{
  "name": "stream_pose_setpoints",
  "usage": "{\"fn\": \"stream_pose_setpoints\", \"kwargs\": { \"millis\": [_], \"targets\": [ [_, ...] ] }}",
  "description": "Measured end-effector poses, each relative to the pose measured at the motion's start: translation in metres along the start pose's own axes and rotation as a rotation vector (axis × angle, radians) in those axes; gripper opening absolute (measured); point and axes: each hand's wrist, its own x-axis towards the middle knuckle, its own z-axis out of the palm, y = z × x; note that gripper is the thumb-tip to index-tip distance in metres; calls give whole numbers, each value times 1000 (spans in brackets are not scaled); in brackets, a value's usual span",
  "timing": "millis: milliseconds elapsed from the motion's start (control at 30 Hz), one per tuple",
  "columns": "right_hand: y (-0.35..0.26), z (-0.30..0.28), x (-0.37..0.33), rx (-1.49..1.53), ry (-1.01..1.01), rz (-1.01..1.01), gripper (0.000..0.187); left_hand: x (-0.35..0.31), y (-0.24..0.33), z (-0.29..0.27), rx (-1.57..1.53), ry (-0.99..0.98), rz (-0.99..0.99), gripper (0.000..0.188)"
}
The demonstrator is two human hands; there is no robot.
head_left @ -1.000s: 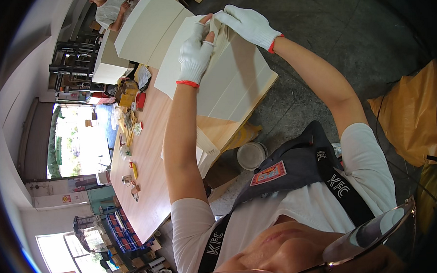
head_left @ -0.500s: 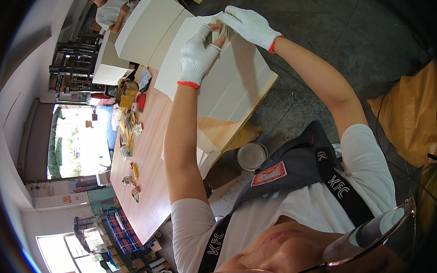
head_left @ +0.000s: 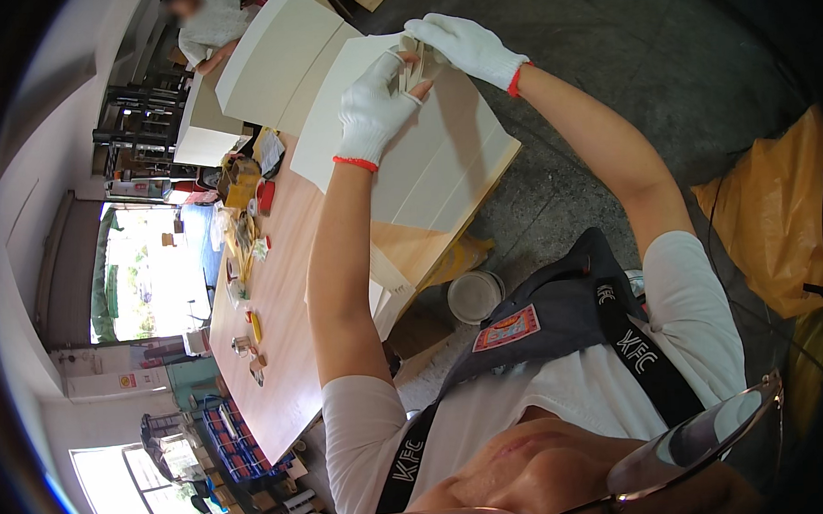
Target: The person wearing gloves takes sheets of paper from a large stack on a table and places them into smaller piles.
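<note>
Both my hands wear white knit gloves with red cuffs, and bare fingertips show on the left one. Between them is a small bundle of narrow, pale strips, probably board, over the far part of a large off-white sheet. My left hand is closed on the bundle from the left, its bare thumb and a finger against the strips. At the bundle's far right end, my right hand bends its fingers over the strips. Its fingertips are partly hidden.
The sheet lies on a wooden table. To its left, a stack of pale boards stands near another person. Tape, tools and small items line the table's left side. A round tub and an orange sack stand on the floor.
My right hand has shifted slightly left over the bundle, and my left thumb has moved a little along the strips. The other person's arm has lowered.
</note>
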Motion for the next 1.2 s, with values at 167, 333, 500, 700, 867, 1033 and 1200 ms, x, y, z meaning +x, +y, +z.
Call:
{"fn": "stream_pose_setpoints", "kwargs": {
  "millis": [167, 333, 500, 700, 867, 1033, 1200],
  "targets": [
    [9, -25, -6, -450, 45, -83, 39, 3, 4, -4, -118, -58, -105, 41],
    [9, -24, -10, -883, 12, -448, 34, 1, 2, -3, -140, 12, -55, 61],
    [8, -10, -8, -445, -4, -173, 33, 2, 14, -8, -150, -32, -173, 72],
    [15, -10, -9, -37, -107, 127, 36, 4, 2, -2, -287, -45, -114, 77],
    [11, -8, -11, -66, -91, 108, 39, 3, 0, -3, -291, -41, -113, 75],
    [13, -8, -12, -85, -66, 105, 40, 3, 6, -3, -200, -17, -97, 73],
    [15, -7, -11, -96, -66, 101, 43, 3, 8, -5, -152, -14, -88, 70]
  ]
}}
